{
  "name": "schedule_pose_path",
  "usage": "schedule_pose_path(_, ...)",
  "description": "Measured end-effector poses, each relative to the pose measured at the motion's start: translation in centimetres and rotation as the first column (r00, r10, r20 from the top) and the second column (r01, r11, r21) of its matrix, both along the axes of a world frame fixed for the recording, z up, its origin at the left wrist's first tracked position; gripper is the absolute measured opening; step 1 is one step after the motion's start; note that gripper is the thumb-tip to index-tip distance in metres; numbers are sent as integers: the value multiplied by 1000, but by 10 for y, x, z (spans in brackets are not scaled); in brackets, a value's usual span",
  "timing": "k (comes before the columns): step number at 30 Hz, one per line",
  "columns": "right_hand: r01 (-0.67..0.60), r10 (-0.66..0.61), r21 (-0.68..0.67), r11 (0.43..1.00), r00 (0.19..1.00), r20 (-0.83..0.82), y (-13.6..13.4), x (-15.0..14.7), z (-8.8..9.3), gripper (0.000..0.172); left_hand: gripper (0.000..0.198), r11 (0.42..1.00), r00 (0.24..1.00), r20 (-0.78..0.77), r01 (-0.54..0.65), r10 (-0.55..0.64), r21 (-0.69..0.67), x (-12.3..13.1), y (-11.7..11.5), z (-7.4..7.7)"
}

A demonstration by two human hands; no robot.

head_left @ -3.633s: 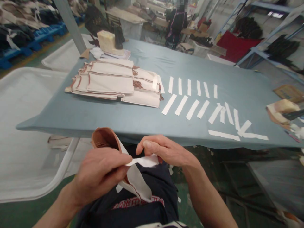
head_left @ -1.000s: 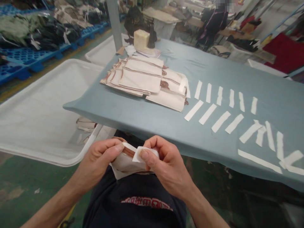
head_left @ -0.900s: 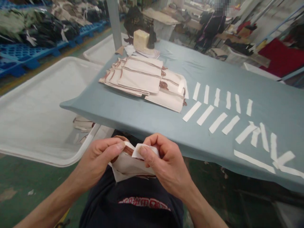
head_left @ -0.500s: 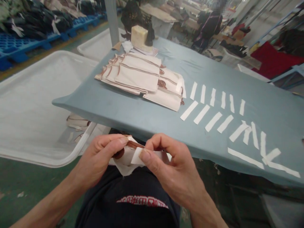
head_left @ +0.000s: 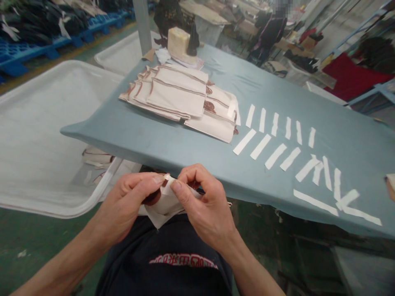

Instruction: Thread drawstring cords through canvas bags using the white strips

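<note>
Both my hands meet over my lap, just below the table's near edge. My left hand [head_left: 129, 203] pinches a small cream fabric piece with brown trim [head_left: 163, 203]. My right hand [head_left: 202, 205] presses a white strip against that piece with thumb and forefinger, fingers curled. Most of the strip is hidden under my fingers. On the grey-blue table [head_left: 173, 144] lies a fanned stack of like cream pieces with brown edging [head_left: 175, 96]. To its right lie several white strips [head_left: 277, 144] in rows.
A large white tub [head_left: 40, 135] stands left of the table with a few cream pieces inside. A yellowish block [head_left: 176, 41] sits at the table's far end. A person stands beyond the table at the back. Blue pallets hold dark garments far left.
My hands have drawn closer together and my right thumb has folded the white strip down onto the fabric piece. The view has shifted slightly so the table sits further left.
</note>
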State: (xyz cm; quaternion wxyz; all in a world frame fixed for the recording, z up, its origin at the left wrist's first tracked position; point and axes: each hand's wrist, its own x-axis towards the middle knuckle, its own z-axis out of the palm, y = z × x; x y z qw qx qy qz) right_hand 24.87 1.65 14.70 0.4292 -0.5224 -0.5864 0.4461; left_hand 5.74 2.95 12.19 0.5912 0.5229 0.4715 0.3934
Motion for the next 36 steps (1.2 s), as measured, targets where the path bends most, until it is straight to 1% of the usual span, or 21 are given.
schedule_pose_path(4,32,-32,3,999,999,13,-2,-4,-6,24,47,1000,1000,-1,11,-11,1,-3,-2,-3)
schedule_pose_path(8,64,-64,-19,998,998,-4,-5,-7,-10,26,49,1000,1000,3,12,-12,9,-2,-3,-3)
schedule_pose_path(11,99,-99,-9,995,995,-13,-7,-9,-11,27,49,1000,1000,4,9,-9,14,1,-1,-1)
schedule_pose_path(16,139,-139,100,985,990,-4,-7,-11,-16,26,49,1000,1000,-1,7,-7,6,3,-1,0)
schedule_pose_path(21,180,-192,243,953,981,27,-6,-15,-25,26,50,1000,1000,-13,-8,8,-17,4,-2,1)
schedule_pose_path(24,199,-221,278,940,974,52,-7,-18,-29,26,50,1000,1000,-27,-15,15,-11,4,-3,0)
schedule_pose_path(33,314,-329,293,903,944,1,-9,-31,-40,25,49,998,997,-45,-59,58,-10,3,-7,-9)
schedule_pose_path(36,326,-337,265,908,942,-4,-9,-32,-42,25,48,999,998,-38,-47,47,1,0,-8,-12)
